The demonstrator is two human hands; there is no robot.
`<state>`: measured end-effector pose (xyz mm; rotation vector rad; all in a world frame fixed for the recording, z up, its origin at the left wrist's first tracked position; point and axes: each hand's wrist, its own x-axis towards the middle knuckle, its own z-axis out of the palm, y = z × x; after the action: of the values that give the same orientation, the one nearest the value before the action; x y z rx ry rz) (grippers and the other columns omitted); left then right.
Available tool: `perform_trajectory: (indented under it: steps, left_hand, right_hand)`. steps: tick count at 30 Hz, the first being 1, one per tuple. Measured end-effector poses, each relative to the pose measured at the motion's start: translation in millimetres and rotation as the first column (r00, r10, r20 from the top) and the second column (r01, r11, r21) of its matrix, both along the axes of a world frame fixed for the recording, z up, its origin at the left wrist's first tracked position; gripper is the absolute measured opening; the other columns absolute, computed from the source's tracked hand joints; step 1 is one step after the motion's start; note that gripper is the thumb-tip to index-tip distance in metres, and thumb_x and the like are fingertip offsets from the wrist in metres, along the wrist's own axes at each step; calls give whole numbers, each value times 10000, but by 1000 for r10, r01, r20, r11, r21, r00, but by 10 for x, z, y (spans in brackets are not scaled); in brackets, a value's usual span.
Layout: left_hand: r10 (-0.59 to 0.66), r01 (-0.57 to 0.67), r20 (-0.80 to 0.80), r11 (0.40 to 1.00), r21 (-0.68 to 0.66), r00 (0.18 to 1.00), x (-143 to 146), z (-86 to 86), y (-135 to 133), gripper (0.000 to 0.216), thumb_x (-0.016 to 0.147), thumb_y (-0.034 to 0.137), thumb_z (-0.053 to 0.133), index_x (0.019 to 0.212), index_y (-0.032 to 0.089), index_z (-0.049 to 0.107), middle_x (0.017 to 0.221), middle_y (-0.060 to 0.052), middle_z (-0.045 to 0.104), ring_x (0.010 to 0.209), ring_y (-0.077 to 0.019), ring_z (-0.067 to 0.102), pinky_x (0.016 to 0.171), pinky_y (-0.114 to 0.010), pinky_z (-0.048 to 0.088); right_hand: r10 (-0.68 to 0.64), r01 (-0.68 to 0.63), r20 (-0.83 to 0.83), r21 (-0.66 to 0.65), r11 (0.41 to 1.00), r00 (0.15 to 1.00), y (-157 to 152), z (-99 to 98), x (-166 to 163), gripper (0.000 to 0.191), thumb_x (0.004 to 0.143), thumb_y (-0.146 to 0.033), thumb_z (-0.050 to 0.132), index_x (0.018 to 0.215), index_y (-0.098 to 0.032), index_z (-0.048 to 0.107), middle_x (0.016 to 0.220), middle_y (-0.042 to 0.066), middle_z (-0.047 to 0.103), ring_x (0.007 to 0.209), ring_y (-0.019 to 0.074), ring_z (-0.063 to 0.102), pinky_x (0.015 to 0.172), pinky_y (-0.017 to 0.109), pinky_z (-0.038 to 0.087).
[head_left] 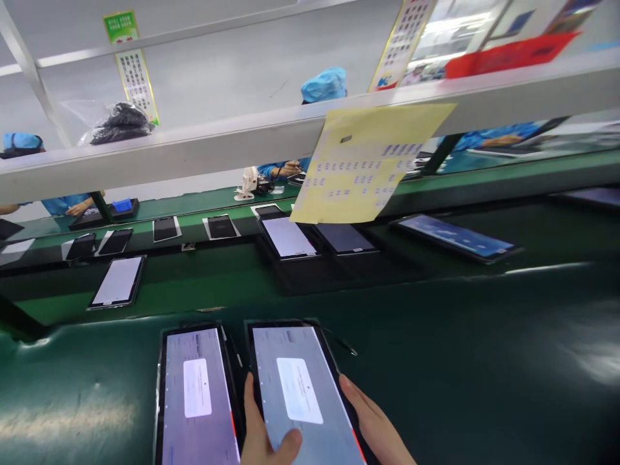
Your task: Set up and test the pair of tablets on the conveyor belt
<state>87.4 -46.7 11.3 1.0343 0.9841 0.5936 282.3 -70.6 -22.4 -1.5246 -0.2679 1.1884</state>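
Observation:
A tablet with a lit screen and a white pop-up box is held between my two hands over the green work surface. My left hand grips its left edge, with the thumb over the lower screen. Along the right edge, my right hand is closed on the same tablet, its fingers partly hidden. Just left of it lies a second tablet, which shows a similar pop-up and is touched by neither hand. A thin pen-like tool lies behind the held tablet's right side.
Beyond the near surface, several tablets lie on a green strip, among them one with a white screen and one with a blue screen. A yellow paper sheet hangs from the white shelf. Co-workers in blue caps sit opposite.

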Motion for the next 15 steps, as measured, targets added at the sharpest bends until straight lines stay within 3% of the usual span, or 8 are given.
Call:
perform_trajectory:
  steps: [3, 9, 12, 15]
  left_hand:
    - [49, -35, -159, 995, 93, 986, 63, 99, 163, 1101, 727, 545, 625, 1445, 144, -107, 1548, -165, 94, 1411, -260, 173, 1114, -339, 237]
    - [34, 22, -241, 973, 229, 970, 164, 191, 224, 1046, 722, 336, 644, 1439, 145, -93, 1535, -170, 136, 1394, -245, 229, 1116, -341, 235]
    - [63, 13, -281, 965, 261, 958, 189, 208, 149, 1083, 694, 295, 679, 1441, 156, -93, 1522, -178, 167, 1387, -261, 243, 1126, -370, 215]
    - [9, 55, -248, 966, 252, 969, 71, 241, 111, 1029, 764, 337, 622, 1435, 172, -140, 1503, -182, 221, 1362, -257, 300, 1112, -394, 255]
  right_hand:
    - [-48, 48, 68, 9, 999, 996, -89, 68, -25, 719, 575, -706, 674, 1039, -157, 664, 1182, 65, 592, 1190, 323, 458, 1008, 357, 411]
    - [-159, 149, 167, 72, 986, 973, -239, 202, -98, 778, 595, -737, 652, 1110, -155, 628, 1237, 74, 554, 1234, 303, 411, 1099, 378, 272]
    - [-175, 163, 170, 80, 983, 970, -255, 236, -127, 803, 576, -757, 655, 1110, -158, 619, 1243, 79, 550, 1240, 304, 402, 1102, 379, 263]
    - [-174, 173, 147, 13, 985, 974, -304, 222, -120, 818, 561, -761, 653, 1122, -167, 612, 1257, 70, 540, 1227, 306, 418, 1088, 380, 293]
